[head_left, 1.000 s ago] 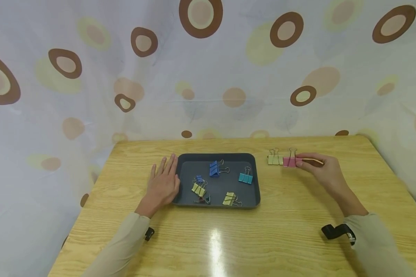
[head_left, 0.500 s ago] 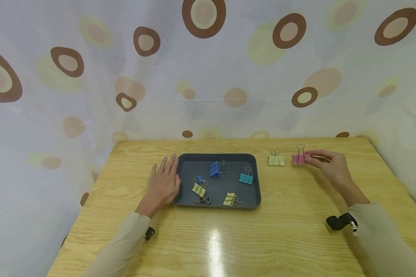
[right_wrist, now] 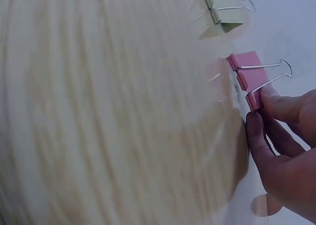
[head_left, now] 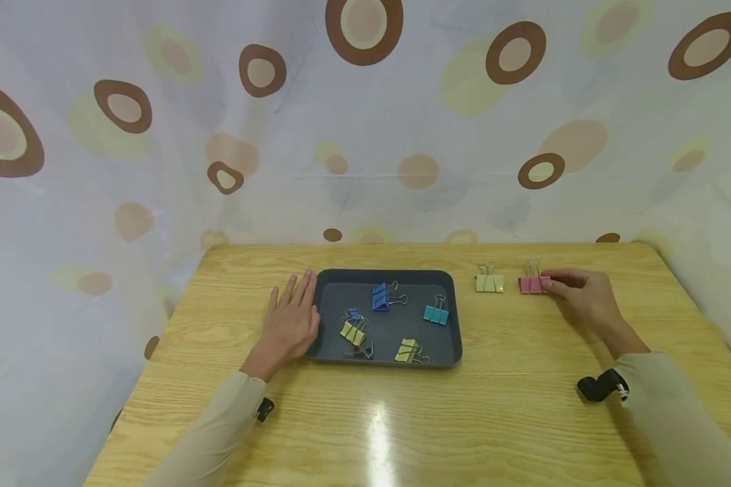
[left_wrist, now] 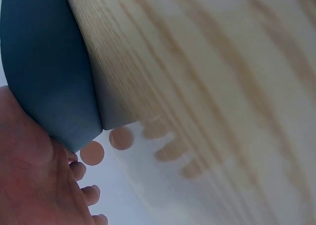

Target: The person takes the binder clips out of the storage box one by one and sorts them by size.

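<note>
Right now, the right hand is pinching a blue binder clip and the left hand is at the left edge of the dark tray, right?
Almost! The binder clip that the right hand is pinching is pink, not blue; the right wrist view shows it clearly. The left hand is at the left edge of the dark tray, as you said.

The left hand (head_left: 286, 330) lies with fingers (head_left: 301, 289) straight; well apart, the right hand (head_left: 589, 299) pinches, thumb (right_wrist: 284, 105) opposite fingers.

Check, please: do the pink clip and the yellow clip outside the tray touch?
Apart: the head view shows bare table between the pink clip and yellow clip.
</note>
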A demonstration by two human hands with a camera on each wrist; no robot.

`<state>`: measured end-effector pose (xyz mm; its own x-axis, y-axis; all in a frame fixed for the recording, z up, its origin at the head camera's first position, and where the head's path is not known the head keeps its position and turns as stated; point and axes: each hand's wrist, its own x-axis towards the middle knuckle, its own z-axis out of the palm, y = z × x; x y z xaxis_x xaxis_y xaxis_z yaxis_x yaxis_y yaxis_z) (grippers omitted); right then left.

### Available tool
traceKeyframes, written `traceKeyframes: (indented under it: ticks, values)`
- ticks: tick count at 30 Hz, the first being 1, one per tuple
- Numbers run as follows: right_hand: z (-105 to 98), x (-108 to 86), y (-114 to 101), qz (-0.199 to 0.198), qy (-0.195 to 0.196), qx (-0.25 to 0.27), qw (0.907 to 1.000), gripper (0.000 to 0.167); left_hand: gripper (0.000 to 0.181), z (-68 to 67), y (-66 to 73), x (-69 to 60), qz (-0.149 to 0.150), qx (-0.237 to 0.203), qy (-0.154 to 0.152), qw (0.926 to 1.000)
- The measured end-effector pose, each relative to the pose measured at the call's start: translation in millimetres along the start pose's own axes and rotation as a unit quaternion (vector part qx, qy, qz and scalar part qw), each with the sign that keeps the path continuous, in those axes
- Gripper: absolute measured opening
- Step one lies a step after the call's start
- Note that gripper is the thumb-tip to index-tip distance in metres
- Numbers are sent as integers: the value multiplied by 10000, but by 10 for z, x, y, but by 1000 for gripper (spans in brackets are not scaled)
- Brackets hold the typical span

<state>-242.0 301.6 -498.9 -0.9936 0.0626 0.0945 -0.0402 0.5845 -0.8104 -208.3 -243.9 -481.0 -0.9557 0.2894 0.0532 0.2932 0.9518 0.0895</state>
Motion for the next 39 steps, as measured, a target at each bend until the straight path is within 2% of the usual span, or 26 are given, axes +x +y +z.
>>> traceKeyframes:
  ticks: [9, 16, 20, 23, 28, 39]
  values:
    - [38, -6, 17, -144, -55, -359, 9992, 39, 63, -22, 8, -13, -31, 38, -70, 10000]
    - [29, -5, -31, -162, -167, -144, 9996, 41, 63, -20, -1, -26, -17, 12, -78, 10000]
    - [-3, -32, -55, -63, -94, -99, 9999, 40, 62, -11, -2, -20, -15, 35, -45, 10000]
    - [-41, -72, -90, 29, 34, 222, 9997, 40, 62, -1, -6, -17, -23, 30, -50, 10000]
    - [-73, -132, -178, -55, 112, 1220, 9925, 32, 63, -2, -7, -19, -40, -20, -58, 10000]
    - [131, -301, -465, -794, -60, 1531, 9850, 29, 63, -4, 2, 5, -70, -32, -135, 9999]
